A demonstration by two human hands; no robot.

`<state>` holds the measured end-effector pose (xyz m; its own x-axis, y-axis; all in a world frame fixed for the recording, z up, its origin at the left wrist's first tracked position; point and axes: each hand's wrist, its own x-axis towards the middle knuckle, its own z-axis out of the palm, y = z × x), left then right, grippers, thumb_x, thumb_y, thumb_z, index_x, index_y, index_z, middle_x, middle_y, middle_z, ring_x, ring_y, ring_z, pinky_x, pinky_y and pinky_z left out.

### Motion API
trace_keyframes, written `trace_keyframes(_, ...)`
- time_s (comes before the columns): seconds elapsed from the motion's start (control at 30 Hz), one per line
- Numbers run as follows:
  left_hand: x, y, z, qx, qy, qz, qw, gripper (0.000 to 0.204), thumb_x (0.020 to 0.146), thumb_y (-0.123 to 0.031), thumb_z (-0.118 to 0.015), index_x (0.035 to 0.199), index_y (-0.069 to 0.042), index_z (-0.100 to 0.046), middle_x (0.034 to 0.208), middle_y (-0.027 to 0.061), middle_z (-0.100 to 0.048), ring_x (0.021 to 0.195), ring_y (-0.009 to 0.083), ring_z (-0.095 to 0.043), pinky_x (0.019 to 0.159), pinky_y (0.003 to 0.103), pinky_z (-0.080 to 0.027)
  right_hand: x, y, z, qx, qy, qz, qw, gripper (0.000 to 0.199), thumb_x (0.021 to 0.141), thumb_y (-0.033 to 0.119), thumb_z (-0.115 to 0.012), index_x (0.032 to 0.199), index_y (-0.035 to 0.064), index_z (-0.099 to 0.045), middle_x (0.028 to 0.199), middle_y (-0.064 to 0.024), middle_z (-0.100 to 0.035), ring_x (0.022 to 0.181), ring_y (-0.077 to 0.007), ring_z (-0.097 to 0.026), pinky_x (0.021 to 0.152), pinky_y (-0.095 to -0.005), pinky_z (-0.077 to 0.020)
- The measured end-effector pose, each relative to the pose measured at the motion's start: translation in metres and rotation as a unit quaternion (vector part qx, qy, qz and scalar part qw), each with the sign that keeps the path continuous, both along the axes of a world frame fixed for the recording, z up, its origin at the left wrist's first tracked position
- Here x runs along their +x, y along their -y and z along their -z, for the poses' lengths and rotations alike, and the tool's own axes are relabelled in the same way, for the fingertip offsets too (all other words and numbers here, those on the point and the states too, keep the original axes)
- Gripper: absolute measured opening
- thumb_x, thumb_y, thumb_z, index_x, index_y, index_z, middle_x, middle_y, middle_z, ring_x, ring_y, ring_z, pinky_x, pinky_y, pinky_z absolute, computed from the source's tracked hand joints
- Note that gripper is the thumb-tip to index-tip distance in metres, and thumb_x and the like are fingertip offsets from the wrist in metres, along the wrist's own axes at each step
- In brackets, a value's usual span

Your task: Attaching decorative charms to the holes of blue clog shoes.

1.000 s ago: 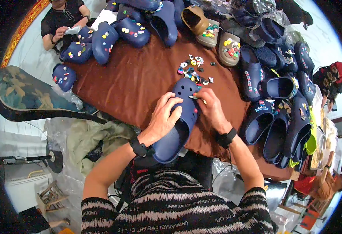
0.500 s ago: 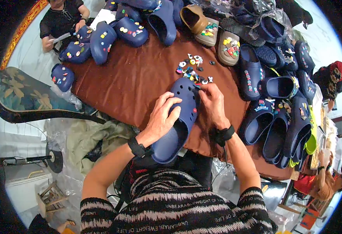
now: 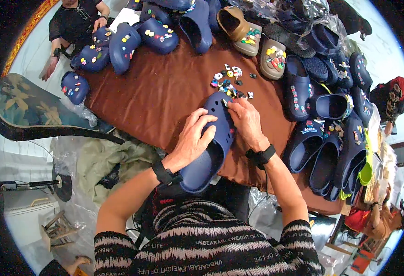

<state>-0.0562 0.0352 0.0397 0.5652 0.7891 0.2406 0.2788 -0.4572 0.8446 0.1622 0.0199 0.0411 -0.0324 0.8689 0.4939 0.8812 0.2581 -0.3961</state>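
Note:
A navy blue clog (image 3: 201, 169) is held at the near edge of the table, toe pointing away from me. My left hand (image 3: 189, 141) is closed over its upper from the left side. The fingers of my right hand (image 3: 246, 120) pinch a small, pale shoe charm (image 3: 225, 103) against the right part of the toe, by the round holes. Part of the charm is hidden by the fingertips. A red charm sits lower on the upper, partly covered by my right hand. Just beyond the toe lies a loose pile of small colourful charms (image 3: 227, 83).
Brown cloth (image 3: 156, 96) covers the table. Decorated navy clogs (image 3: 124, 48) line its far left edge. Tan clogs (image 3: 273, 60) stand at the back, and more navy clogs (image 3: 304, 145) crowd the right. A patterned chair (image 3: 31, 103) stands at left. Other people are around the table.
My right hand has shifted slightly left, bringing the charm from the clog's right edge onto the toe. The left hand keeps its hold. A person at far left has lowered a hand.

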Motion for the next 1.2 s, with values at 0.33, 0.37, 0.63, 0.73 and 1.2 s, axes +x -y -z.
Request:
trace_keyframes(0.33,0.004,0.001,0.003,0.004,-0.001,-0.010,1.000,0.033,0.098,-0.025,-0.054,0.122,-0.004,-0.061,0.138,0.0201,-0.045,0.135,0.0363,-0.042,0.114,0.043,-0.032,0.008,-0.004,-0.023,-0.067,0.139,-0.100,0.983,0.017,0.078,0.005,-0.059,0.093,0.0050,-0.066,0.091,-0.0117,-0.059,0.093,-0.0324,-0.060,0.084,-0.0437,-0.0490)
trace_keyframes(0.37,0.005,0.001,0.003,0.002,-0.002,-0.008,1.000,0.033,0.098,-0.025,-0.054,0.122,-0.004,-0.061,0.138,0.0201,-0.045,0.135,0.0363,-0.042,0.114,0.043,-0.032,0.009,-0.008,-0.022,-0.069,0.138,-0.098,0.983,0.017,0.078,0.005,-0.059,0.093,0.0050,-0.066,0.091,-0.0117,-0.059,0.093,-0.0324,-0.060,0.084,-0.0437,-0.0490)
trace_keyframes(0.63,0.002,-0.003,0.001,0.002,-0.002,0.000,1.000,0.032,0.098,-0.024,-0.054,0.122,-0.004,-0.060,0.138,0.0198,-0.045,0.135,0.0365,-0.040,0.115,0.044,-0.031,0.010,-0.003,-0.018,-0.067,0.055,-0.110,0.990,0.017,0.084,0.006,-0.061,0.099,0.0048,-0.068,0.096,-0.0136,-0.062,0.095,-0.0338,-0.061,0.083,-0.0437,-0.0500)
trace_keyframes(0.73,-0.007,-0.007,-0.010,0.060,-0.017,-0.003,0.998,0.032,0.095,-0.022,-0.060,0.123,-0.005,-0.060,0.132,0.0206,-0.051,0.128,0.0381,-0.047,0.110,0.044,-0.037,0.021,0.004,-0.012,-0.060,-0.074,-0.071,0.993,0.018,0.089,0.009,-0.063,0.105,0.0040,-0.069,0.102,-0.0157,-0.065,0.097,-0.0358,-0.062,0.084,-0.0435,-0.0508)
trace_keyframes(1.2,-0.063,0.052,-0.229,0.042,0.378,0.498,0.779,0.071,0.082,-0.067,-0.065,0.144,-0.060,-0.030,0.165,-0.0072,-0.012,0.148,0.0386,-0.018,0.109,0.072,-0.035,0.082,-0.028,0.034,-0.110,-0.069,0.128,0.983,0.020,0.093,0.019,-0.060,0.109,0.0069,-0.065,0.102,-0.0196,-0.062,0.096,-0.0422,-0.062,0.080,-0.0507,-0.0510)
